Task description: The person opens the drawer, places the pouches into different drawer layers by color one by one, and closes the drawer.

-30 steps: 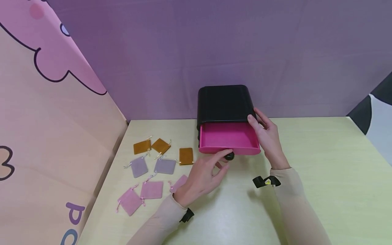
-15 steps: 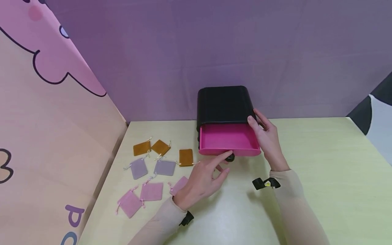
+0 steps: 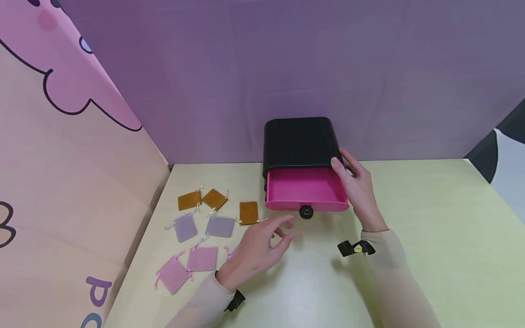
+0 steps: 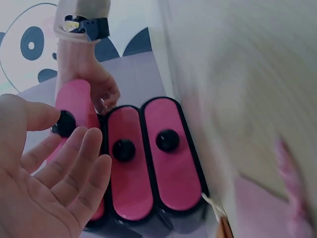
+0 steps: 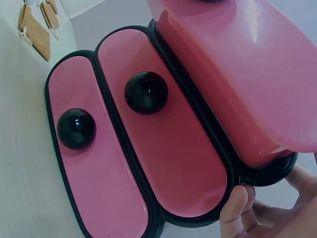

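Note:
A black mini chest of drawers [image 3: 301, 141] stands at the back of the table, its pink top drawer [image 3: 328, 207] pulled out with no contents visible. My left hand [image 3: 256, 248] hovers just in front and left of the black knob [image 3: 306, 212], apart from it, fingers loosely bent and holding nothing. At the chest's right side, my right hand [image 3: 360, 193] grips the casing, thumb at the top front edge. The right wrist view shows two lower pink drawers, the middle one [image 5: 173, 148] and the bottom one [image 5: 99, 173], both closed, with fingertips [image 5: 235, 206] against the black frame.
Left of the chest lie small drawstring pouches: three brown [image 3: 248, 213], two grey-lavender [image 3: 220, 226] and some pink [image 3: 203, 258], one mostly hidden behind my left hand. A purple cloth [image 3: 205, 91] hangs behind the table [image 3: 430, 237]. A printed panel [image 3: 74, 182] borders the left.
My left hand has let go of the top drawer's knob and moved back toward the lower left. My right hand keeps its hold on the chest; the drawer stays out.

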The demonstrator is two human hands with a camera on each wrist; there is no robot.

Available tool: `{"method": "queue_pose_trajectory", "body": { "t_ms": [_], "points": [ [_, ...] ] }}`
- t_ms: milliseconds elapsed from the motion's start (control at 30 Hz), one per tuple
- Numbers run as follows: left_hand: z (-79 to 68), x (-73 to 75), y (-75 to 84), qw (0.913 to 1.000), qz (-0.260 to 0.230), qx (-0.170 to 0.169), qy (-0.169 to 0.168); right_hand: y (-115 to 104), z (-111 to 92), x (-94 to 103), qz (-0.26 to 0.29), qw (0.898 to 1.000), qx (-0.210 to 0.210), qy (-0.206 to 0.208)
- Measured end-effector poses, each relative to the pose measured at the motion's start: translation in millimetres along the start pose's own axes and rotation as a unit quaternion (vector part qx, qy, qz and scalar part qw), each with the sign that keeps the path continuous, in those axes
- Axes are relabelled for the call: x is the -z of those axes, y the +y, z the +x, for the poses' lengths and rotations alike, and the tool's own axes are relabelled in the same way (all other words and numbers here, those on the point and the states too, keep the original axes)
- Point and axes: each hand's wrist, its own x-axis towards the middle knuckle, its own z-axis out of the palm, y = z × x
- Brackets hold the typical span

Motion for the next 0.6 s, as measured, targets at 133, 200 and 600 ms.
{"method": "queue_pose_trajectory", "body": {
  "t_ms": [133,200,600],
  "points": [
    [-9.3,5.5,-10.0,0.9996,0.028,0.005,0.003,0.2,-0.5,-0.2,-0.003,1.000,0.004,0.000],
    [-13.6,7.7,-14.6,0.9993,0.036,0.012,0.001,0.0,-1.0,0.1,-0.005,1.000,0.005,0.000],
    [-32.9,20.8,-40.2,0.9950,0.079,0.059,-0.011,-0.4,-1.4,-0.2,-0.015,1.000,0.010,-0.002]
  ]
}}
